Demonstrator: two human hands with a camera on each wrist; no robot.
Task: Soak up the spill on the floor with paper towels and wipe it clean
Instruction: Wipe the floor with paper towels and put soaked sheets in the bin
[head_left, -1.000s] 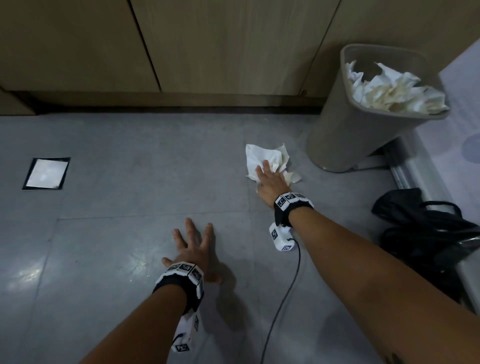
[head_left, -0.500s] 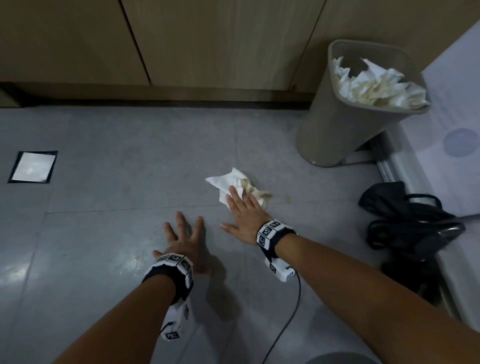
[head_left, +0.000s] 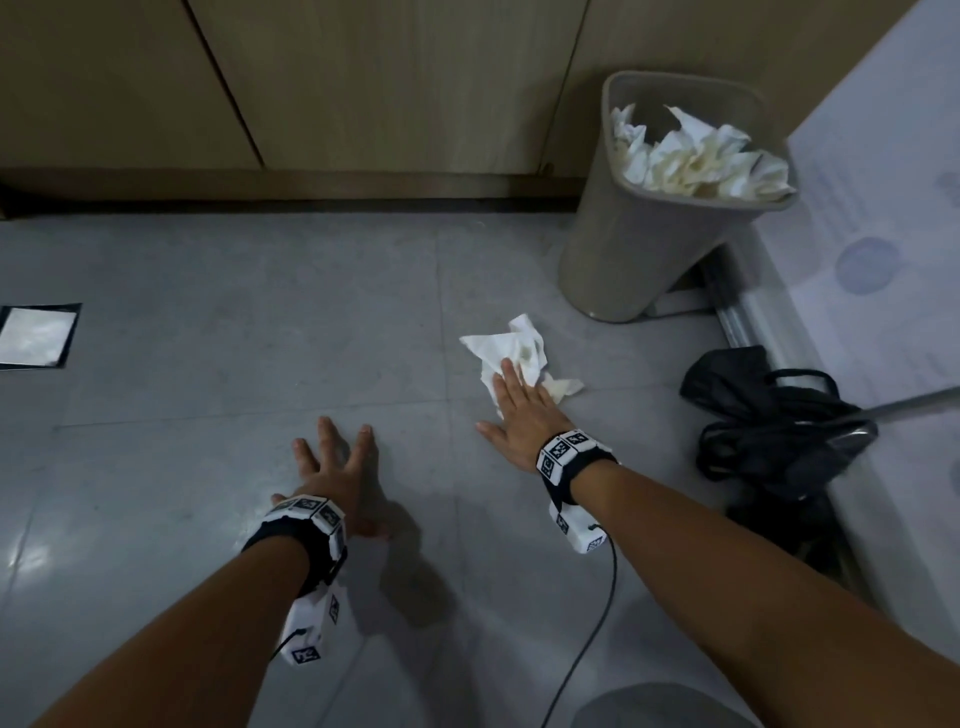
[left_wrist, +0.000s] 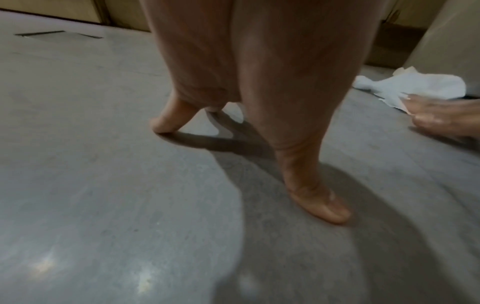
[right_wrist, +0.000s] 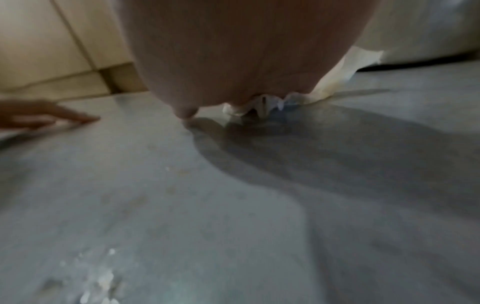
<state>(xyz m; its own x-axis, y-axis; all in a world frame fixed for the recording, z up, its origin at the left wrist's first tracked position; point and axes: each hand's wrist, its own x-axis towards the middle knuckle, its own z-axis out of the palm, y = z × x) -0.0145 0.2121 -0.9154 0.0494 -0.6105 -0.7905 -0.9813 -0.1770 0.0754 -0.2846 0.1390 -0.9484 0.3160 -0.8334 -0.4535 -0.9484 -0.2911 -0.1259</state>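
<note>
**A hand is pressing a towel on the floor**

The right hand (head_left: 519, 415) is lying flat on a white paper towel (head_left: 511, 351) near the middle of the head view. Its fingers (head_left: 511, 382) are straight and close together, and they are pressing the towel onto the grey floor (head_left: 260, 312). They are not curling round it. The towel is crumpled, and it has a yellow-brown stain on the side nearest the bin (head_left: 634, 249). In the right wrist view the towel (right_wrist: 337, 82) is poking out from under the hand (right_wrist: 246, 51), and that picture is blurry.

The left hand (head_left: 337, 467) is resting on the floor, lower and to the left of the right hand. Its fingers (head_left: 327, 436) are spread wide and are holding nothing. In the left wrist view the fingertips (left_wrist: 161, 125) are touching the floor (left_wrist: 103, 205), and the towel (left_wrist: 415, 86) is showing at the right edge.

The bin is standing in the upper right of the head view, just past the towel. It is full of crumpled white paper (head_left: 696, 156). A black bag (head_left: 769, 431) is lying at the right edge. A small square plate (head_left: 36, 335) is sitting in the floor at the left edge. Wood cupboards (head_left: 363, 78) are running along the top.
</note>
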